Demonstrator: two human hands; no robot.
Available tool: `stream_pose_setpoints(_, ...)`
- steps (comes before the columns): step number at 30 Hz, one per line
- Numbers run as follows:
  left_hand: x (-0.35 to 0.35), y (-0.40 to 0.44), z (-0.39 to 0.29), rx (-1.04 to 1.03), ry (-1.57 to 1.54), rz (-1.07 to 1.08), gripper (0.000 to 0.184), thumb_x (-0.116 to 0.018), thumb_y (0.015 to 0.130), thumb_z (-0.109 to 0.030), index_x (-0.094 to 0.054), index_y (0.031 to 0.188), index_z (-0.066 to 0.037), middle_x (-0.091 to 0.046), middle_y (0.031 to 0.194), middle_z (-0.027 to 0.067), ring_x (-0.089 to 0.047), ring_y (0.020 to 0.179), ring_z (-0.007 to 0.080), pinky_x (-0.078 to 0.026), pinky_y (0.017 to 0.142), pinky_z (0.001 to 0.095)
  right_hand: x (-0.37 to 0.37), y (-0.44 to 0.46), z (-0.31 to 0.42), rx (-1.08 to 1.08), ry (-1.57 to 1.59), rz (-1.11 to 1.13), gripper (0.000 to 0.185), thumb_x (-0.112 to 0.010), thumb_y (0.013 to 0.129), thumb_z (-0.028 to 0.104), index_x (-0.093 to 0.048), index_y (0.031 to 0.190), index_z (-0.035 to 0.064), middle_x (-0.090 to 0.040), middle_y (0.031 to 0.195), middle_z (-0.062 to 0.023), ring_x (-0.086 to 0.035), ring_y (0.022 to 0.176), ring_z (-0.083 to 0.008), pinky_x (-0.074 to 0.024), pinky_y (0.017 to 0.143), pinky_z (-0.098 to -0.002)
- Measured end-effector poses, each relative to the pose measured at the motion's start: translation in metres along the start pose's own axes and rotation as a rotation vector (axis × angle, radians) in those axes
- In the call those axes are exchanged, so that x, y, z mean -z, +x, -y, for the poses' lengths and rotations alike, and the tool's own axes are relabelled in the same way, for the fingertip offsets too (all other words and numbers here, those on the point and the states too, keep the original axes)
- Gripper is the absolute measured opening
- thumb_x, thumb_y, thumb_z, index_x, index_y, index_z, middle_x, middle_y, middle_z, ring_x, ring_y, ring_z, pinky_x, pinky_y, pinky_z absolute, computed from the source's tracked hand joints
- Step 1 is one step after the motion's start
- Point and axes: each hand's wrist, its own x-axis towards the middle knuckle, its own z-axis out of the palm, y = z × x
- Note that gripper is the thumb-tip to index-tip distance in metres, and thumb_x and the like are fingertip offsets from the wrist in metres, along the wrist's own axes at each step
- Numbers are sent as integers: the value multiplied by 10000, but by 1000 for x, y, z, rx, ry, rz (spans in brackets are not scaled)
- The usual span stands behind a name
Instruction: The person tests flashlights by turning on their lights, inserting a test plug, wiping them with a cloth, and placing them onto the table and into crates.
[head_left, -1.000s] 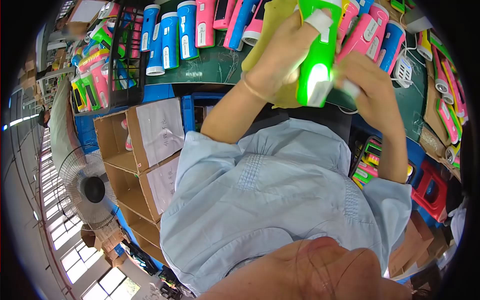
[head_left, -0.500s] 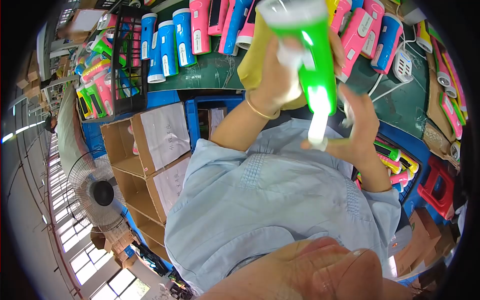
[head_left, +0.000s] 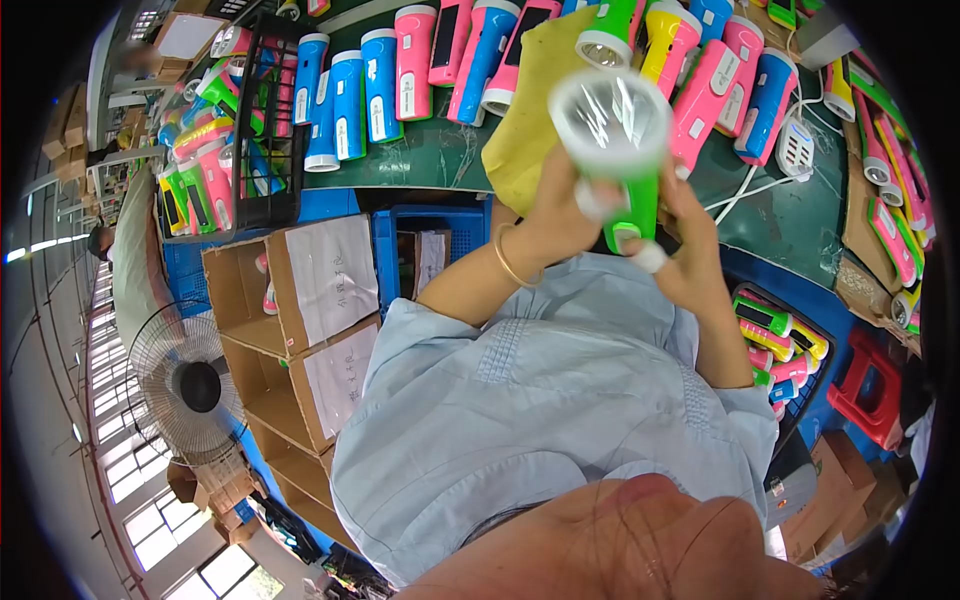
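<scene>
In the head view, holds a green flashlight (head_left: 633, 192) over the near edge of the green surface (head_left: 425, 162), turning its white-rimmed lens up toward the camera, slightly blurred. Wraps the left hand (head_left: 568, 212) around one side of the body and brings the right hand (head_left: 692, 238) up against the other, with a white-wrapped thumb beside the tail. Has a yellow cloth (head_left: 525, 125) on the surface at the near edge, a row of blue and pink flashlights (head_left: 381, 90) toward the left edge, and a white charger (head_left: 796, 155) toward the right edge.
</scene>
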Motion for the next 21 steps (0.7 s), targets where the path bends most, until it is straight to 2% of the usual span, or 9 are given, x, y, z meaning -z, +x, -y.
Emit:
stream_pose_setpoints(1,-7,12,-16,107,-326,-52,716,-634,794,-473,-353,1280,-27,-567,919,119,-600,764,219,-511,804,411,4,3,20,-35,138,-20,519,-669,778,158,-450,1222,4,-554,940,-116,-534,844,-190,-429,735,-264)
stream_pose_setpoints(2,-16,19,-16,77,-446,-220,535,-598,851,-355,-399,1214,-16,-554,786,108,-585,672,204,-535,609,356,4,4,18,-6,107,-92,455,-617,812,133,-459,1217,1,-550,953,-111,-512,825,-178,-419,721,-260)
stream_pose_setpoints(4,-2,19,-16,142,-225,-150,439,-589,859,-300,-428,1150,-14,-556,776,105,-582,635,196,-527,577,333,17,5,11,57,-135,-172,277,-466,891,74,-531,1145,-15,-552,914,-93,-494,792,-148,-397,708,-242)
stream_pose_setpoints(7,-1,20,-16,218,-96,-157,280,-576,857,-192,-457,1038,-16,-555,779,95,-585,620,180,-519,556,299,29,-2,10,-243,144,-163,236,-455,914,142,-609,936,-35,-505,733,-37,-474,644,-111,-356,585,-224)
stream_pose_setpoints(9,-6,21,-13,187,-38,-209,274,-579,849,-149,-449,1048,-15,-557,779,91,-589,623,176,-517,555,299,29,-3,10,-165,105,-143,243,-458,921,162,-590,872,-35,-493,698,-20,-447,602,-95,-334,549,-226)
stream_pose_setpoints(13,-6,20,-17,207,173,-185,419,-580,820,-57,-378,1183,-10,-540,947,105,-599,770,183,-520,674,300,26,7,16,40,-112,-244,267,-460,928,191,-532,784,-22,-472,636,-7,-412,562,-84,-316,519,-223)
stream_pose_setpoints(16,3,21,-21,111,381,-8,655,-632,757,-8,-276,1307,-17,-472,1127,106,-548,987,176,-488,824,312,38,13,26,15,131,-163,245,-459,922,184,-513,785,-12,-456,611,-13,-406,559,-90,-321,515,-230)
stream_pose_setpoints(19,-9,24,-30,181,413,-58,762,-680,741,-66,-206,1333,2,-479,1117,126,-509,1043,206,-441,887,335,42,25,41,110,204,-53,227,-462,918,186,-504,799,-3,-467,622,-15,-407,562,-84,-321,512,-227)
stream_pose_setpoints(21,-10,28,-29,218,477,-55,712,-719,690,-120,-309,1257,11,-493,1090,140,-500,1048,245,-421,886,354,43,36,45,111,2,-20,188,-488,888,146,-557,849,-25,-511,625,-67,-446,542,-132,-341,504,-260)
